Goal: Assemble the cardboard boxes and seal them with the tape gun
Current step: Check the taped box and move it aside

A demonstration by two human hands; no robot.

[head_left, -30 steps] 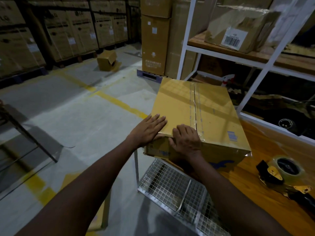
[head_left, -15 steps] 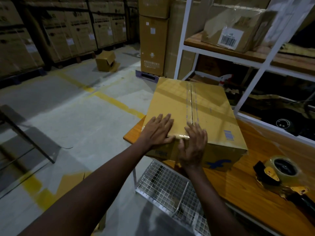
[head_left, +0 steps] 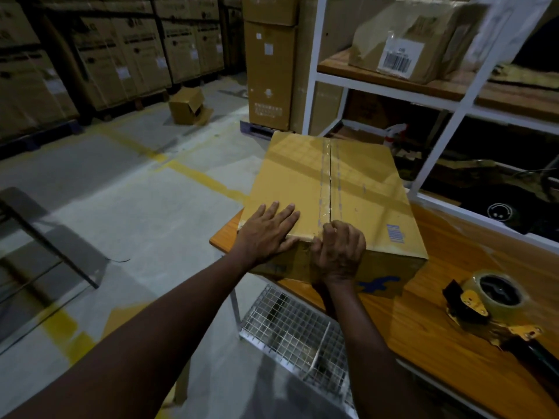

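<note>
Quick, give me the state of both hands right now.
Left hand: open, pressing flat on top of the cardboard box.
Right hand: closed, gripping the box's near top edge.

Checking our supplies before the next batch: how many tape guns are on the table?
1. The tape gun lies on the wooden table, to the right of the taped box. Another could be hidden outside the frame.
</note>
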